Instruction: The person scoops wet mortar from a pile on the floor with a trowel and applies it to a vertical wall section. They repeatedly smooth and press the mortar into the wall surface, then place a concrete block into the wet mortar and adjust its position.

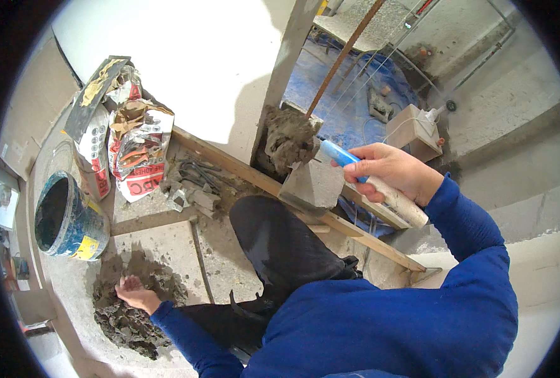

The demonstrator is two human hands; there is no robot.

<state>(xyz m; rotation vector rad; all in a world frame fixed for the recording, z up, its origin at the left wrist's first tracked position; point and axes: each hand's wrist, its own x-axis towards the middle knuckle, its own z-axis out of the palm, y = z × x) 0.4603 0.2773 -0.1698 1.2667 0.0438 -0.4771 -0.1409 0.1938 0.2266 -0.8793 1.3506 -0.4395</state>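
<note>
Right hand [394, 170] grip closed on trowel [318, 183]; left hand [135, 293] open on floor mortar [125, 315].

Grey flat metal trowel blade [311, 184]: dull, smeared, loaded with a wet, lumpy grey mortar clump [288, 140]. Blue-and-cream trowel handle [374, 184]: smooth, seemingly plastic at the blue end, gripped by the right hand [398, 171]. Dark grey mortar heap [129, 309] on the floor: coarse and damp, pressed by the left hand [134, 293]. Pale concrete floor [229, 264]: matt, rough, dusted. Blue round plastic bucket [66, 217]: scuffed (inside crusted dark). Torn red-and-white paper sacks [135, 148]: crumpled, matt. Long wooden batten [292, 195]: raw, unpainted. Blue long-sleeved top [406, 315]: soft matt cloth.
</note>
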